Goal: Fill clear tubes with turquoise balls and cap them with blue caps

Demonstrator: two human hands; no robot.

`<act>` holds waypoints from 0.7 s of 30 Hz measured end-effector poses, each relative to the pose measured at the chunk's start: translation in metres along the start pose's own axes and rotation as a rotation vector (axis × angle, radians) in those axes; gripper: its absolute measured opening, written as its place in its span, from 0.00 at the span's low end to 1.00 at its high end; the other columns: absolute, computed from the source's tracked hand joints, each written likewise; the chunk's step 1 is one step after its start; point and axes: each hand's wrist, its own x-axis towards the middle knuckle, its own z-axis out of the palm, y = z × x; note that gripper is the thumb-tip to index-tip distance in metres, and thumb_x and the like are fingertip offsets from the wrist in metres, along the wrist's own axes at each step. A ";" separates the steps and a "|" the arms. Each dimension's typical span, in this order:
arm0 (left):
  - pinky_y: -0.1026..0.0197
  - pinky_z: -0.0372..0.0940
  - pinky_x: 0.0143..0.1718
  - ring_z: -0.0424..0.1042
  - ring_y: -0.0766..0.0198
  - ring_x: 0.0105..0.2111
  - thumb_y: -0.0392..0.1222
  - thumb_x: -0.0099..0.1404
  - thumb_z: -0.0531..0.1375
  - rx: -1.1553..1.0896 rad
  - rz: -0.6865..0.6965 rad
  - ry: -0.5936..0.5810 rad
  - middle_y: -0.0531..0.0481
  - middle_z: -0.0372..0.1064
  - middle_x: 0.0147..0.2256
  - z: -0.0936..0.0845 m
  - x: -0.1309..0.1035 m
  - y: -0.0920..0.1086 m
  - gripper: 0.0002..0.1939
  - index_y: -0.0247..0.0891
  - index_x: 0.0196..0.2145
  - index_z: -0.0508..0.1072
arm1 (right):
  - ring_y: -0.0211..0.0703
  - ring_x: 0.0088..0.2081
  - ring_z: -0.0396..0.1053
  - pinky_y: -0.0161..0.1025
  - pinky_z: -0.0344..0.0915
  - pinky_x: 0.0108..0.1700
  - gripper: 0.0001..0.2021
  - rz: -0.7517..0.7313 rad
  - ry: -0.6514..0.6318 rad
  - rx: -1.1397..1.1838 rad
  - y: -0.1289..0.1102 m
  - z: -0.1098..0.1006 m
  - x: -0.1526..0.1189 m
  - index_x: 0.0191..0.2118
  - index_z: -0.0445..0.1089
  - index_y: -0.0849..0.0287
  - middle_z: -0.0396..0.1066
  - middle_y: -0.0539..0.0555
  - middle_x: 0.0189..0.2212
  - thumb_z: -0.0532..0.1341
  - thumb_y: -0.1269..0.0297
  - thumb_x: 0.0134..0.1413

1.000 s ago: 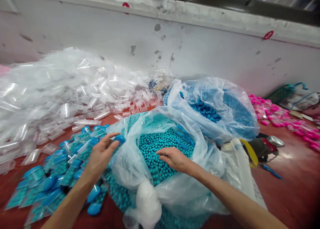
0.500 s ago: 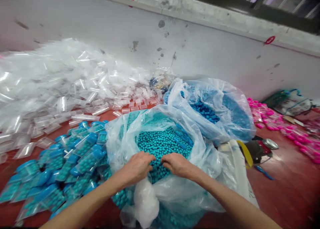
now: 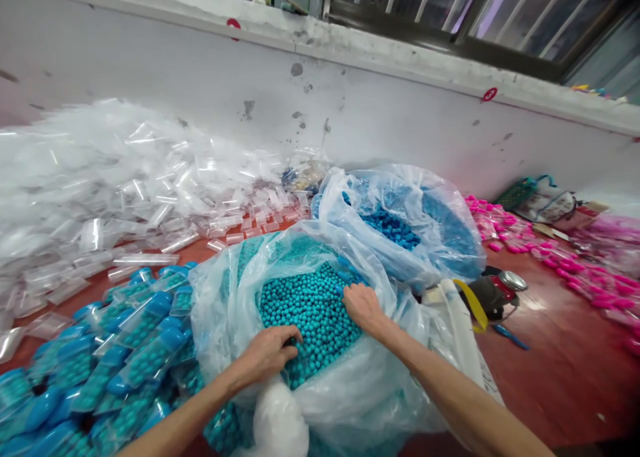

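Note:
A clear plastic bag [image 3: 220, 297] stands wide, full of small teal beads [image 3: 310, 310]. My left hand [image 3: 270, 354] is over the near left of the beads, fingers curled and apart, holding nothing that I can see. At the right side of the opening, my right hand [image 3: 363, 306] has its fingers closed at blue pieces [image 3: 350, 270] lying on the beads; its fingertips are partly hidden. Left of the bag lie many clear tubes with blue caps [image 3: 150, 357], filled with teal beads.
A second bag [image 3: 450, 237] behind holds blue caps [image 3: 390, 225]. Clear empty tubes [image 3: 140, 184] are heaped at the left along the wall [image 3: 200, 70]. Pink pieces [image 3: 570, 264] and a dark device with a yellow strap [image 3: 495, 294] lie on the red floor [image 3: 560, 377] at the right.
My right hand has moved away from my left hand, up and right to the blue pieces. My left hand has shifted slightly down and left. The view has turned to the right.

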 end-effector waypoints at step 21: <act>0.71 0.53 0.14 0.63 0.72 0.17 0.55 0.53 0.58 -0.983 -0.015 0.140 0.61 0.55 0.20 0.007 0.015 -0.022 0.19 0.38 0.33 0.59 | 0.44 0.36 0.62 0.38 0.57 0.37 0.08 -0.556 0.031 0.152 -0.045 -0.030 -0.001 0.37 0.65 0.61 0.66 0.56 0.32 0.53 0.75 0.52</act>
